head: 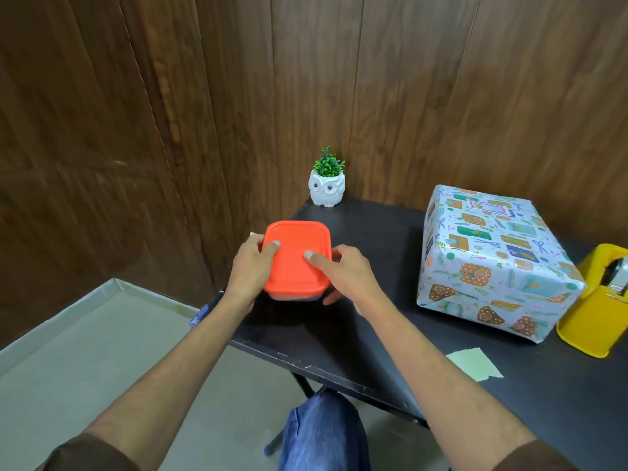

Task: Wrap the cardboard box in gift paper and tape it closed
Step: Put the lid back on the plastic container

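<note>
Dark wood-grain panels (238, 79) cover both walls, which meet in a corner behind the table (373, 317) — a black top, chipped along its near edge, on thin black legs (302, 382). The floor (102, 362) is pale grey-green, edged by a light skirting (68, 316) under the left wall. The light is even — a soft sheen lies on the panels.

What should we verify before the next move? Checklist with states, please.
1. Wrap on the cardboard box in patterned gift paper: visible faces covered, ok.
2. Its seams closed: cannot tell.
3. Grip: left hand and right hand both hold the orange-lidded plastic container, ok.
4. Container resting on the black table or lifted: cannot tell.
5. The yellow tape dispenser stands right of the box: ok.
6. The pale green paper scrap lies loose on the table: not ok.
</note>
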